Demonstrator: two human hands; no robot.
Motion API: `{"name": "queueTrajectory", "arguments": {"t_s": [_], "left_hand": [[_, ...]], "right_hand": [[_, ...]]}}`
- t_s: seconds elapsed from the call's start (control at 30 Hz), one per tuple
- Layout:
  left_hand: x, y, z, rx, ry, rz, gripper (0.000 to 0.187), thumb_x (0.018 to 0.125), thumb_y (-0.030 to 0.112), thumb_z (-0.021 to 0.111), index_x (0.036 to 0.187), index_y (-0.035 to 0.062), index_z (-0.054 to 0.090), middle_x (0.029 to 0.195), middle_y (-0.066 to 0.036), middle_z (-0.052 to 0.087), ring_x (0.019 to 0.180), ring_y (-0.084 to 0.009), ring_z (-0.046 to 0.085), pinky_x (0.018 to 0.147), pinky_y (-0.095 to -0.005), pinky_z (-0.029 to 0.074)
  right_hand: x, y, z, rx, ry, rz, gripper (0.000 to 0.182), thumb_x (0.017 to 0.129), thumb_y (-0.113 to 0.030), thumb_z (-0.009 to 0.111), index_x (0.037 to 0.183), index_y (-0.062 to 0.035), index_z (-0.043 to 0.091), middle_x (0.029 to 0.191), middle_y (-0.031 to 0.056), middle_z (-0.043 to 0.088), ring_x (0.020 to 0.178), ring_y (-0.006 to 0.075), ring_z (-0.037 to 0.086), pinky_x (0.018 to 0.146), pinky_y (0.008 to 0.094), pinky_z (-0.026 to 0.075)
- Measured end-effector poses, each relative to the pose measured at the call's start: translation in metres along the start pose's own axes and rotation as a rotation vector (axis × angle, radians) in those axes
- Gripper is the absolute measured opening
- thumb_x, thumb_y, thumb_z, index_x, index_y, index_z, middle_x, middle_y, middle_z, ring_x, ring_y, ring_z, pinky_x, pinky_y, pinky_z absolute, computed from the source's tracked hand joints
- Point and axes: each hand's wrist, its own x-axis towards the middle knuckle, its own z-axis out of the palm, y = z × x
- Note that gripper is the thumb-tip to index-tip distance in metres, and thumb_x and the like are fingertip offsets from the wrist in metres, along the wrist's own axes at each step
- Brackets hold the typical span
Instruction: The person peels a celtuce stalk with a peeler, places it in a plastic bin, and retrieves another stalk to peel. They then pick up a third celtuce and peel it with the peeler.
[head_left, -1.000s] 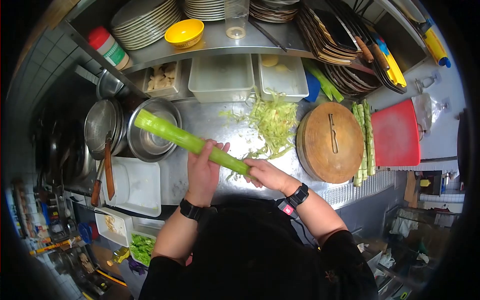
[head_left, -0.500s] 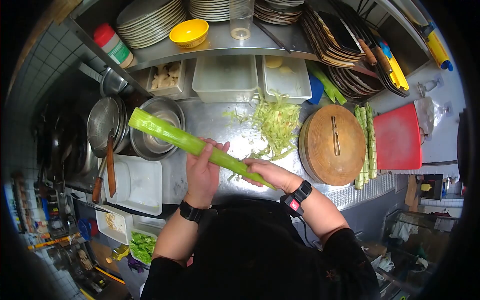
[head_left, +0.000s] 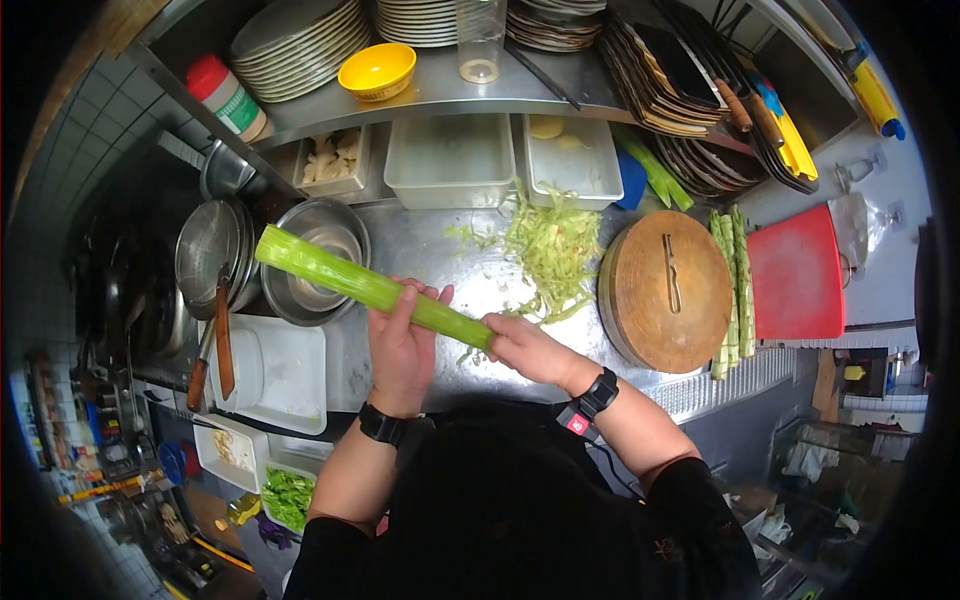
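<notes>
A long, pale-green peeled celtuce stem (head_left: 335, 275) slants across the space in front of me, its thick cut end up and to the left over a steel bowl (head_left: 325, 240). My left hand (head_left: 402, 340) supports it near the middle, thumb on top and fingers beneath. Around the thin lower end, my right hand (head_left: 530, 350) is closed, hiding the tip. Beyond the hands, a heap of green peelings (head_left: 550, 250) lies on the steel counter (head_left: 440, 235). To the right, a metal peeler (head_left: 671, 272) rests on a round wooden chopping block (head_left: 640, 310).
Several unpeeled stems (head_left: 742, 290) stand beside the block, next to a red board (head_left: 797, 275). White tubs (head_left: 450, 165) line the back under a shelf of plates (head_left: 300, 50). Strainers (head_left: 207, 245) and a white tray (head_left: 300, 375) occupy the left.
The thin end of the celtuce, which stuck out past my right hand, is now hidden in its grip. The right hand has turned slightly; the left has shifted a little left.
</notes>
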Motion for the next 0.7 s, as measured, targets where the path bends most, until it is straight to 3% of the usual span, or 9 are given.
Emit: {"name": "queueTrajectory", "arguments": {"t_s": [0.03,0.13,0.2,0.23,0.3,0.33,0.4,0.5,0.7], "left_hand": [[0.0,0.001,0.001,0.0,0.001,0.003,0.02,0.105,0.007,0.06,0.124,0.0117,0.054,0.109,-0.004,0.063,0.104,-0.0211,0.065,0.113,-0.0596,0.048],[-0.003,0.006,0.008,0.019,0.071,0.0,0.021,0.108,0.019,0.058,0.127,0.0132,0.052,0.104,-0.005,0.064,0.1,-0.0213,0.066,0.111,-0.0584,0.049],[-0.008,0.008,0.014,0.014,0.11,-0.074,0.028,0.109,0.03,0.055,0.13,0.015,0.046,0.095,-0.007,0.062,0.086,-0.0216,0.065,0.093,-0.0493,0.058],[-0.008,0.009,0.013,0.017,0.113,-0.072,0.028,0.109,0.03,0.055,0.13,0.015,0.046,0.095,-0.007,0.062,0.086,-0.0216,0.065,0.093,-0.0493,0.058],[-0.009,0.01,0.011,-0.01,0.136,-0.143,0.032,0.108,0.038,0.052,0.132,0.0178,0.046,0.086,-0.006,0.057,0.072,-0.0197,0.057,0.073,-0.04,0.053],[-0.009,0.011,0.011,-0.01,0.14,-0.14,0.032,0.108,0.038,0.052,0.132,0.0178,0.046,0.086,-0.006,0.057,0.072,-0.0197,0.057,0.073,-0.04,0.053],[-0.009,0.013,0.015,-0.008,0.141,-0.192,0.03,0.108,0.038,0.052,0.131,0.0187,0.046,0.082,-0.004,0.053,0.067,-0.0173,0.051,0.061,-0.036,0.045],[-0.009,0.014,0.024,0.013,0.175,-0.211,0.03,0.106,0.042,0.056,0.125,0.0187,0.051,0.081,-0.001,0.048,0.066,-0.0122,0.046,0.056,-0.0288,0.04],[-0.004,0.014,0.024,0.019,0.216,-0.252,0.031,0.106,0.042,0.055,0.124,0.0174,0.052,0.08,-0.001,0.048,0.064,-0.0119,0.046,0.055,-0.0281,0.04]], "right_hand": [[-0.001,-0.001,0.0,-0.045,-0.007,-0.048,0.029,0.104,-0.026,0.048,0.112,-0.0003,0.059,0.087,0.0188,0.066,0.085,0.0389,0.067,0.079,0.0472,0.052],[-0.006,-0.014,0.003,-0.152,-0.016,-0.214,0.027,0.105,-0.029,0.056,0.11,-0.0024,0.059,0.086,0.0219,0.065,0.087,0.0426,0.066,0.078,0.0493,0.052],[-0.004,-0.01,0.008,-0.172,-0.041,-0.253,0.028,0.105,-0.03,0.059,0.108,-0.0029,0.058,0.085,0.0226,0.065,0.085,0.0441,0.066,0.075,0.0502,0.052],[-0.003,-0.009,0.01,-0.194,-0.063,-0.292,0.029,0.104,-0.032,0.063,0.107,-0.0035,0.057,0.084,0.0233,0.065,0.083,0.0455,0.066,0.073,0.0512,0.052],[-0.004,-0.012,0.01,-0.243,-0.107,-0.29,0.028,0.104,-0.031,0.063,0.11,-0.0035,0.058,0.087,0.022,0.066,0.083,0.045,0.066,0.073,0.05,0.052],[-0.006,-0.015,0.01,-0.294,-0.148,-0.287,0.028,0.104,-0.029,0.063,0.113,-0.0034,0.058,0.091,0.0206,0.067,0.083,0.0445,0.065,0.073,0.0488,0.052],[-0.006,-0.022,0.007,-0.34,-0.184,-0.27,0.029,0.104,-0.03,0.063,0.113,-0.0039,0.058,0.091,0.0207,0.067,0.083,0.0451,0.066,0.071,0.0501,0.053],[-0.004,-0.021,0.006,-0.406,-0.196,-0.307,0.03,0.104,-0.032,0.064,0.114,-0.0046,0.057,0.09,0.021,0.067,0.081,0.0456,0.066,0.07,0.0519,0.053],[-0.001,-0.02,0.003,-0.471,-0.205,-0.347,0.033,0.103,-0.033,0.064,0.115,-0.004,0.056,0.088,0.022,0.066,0.079,0.0461,0.066,0.069,0.0526,0.054]]}}
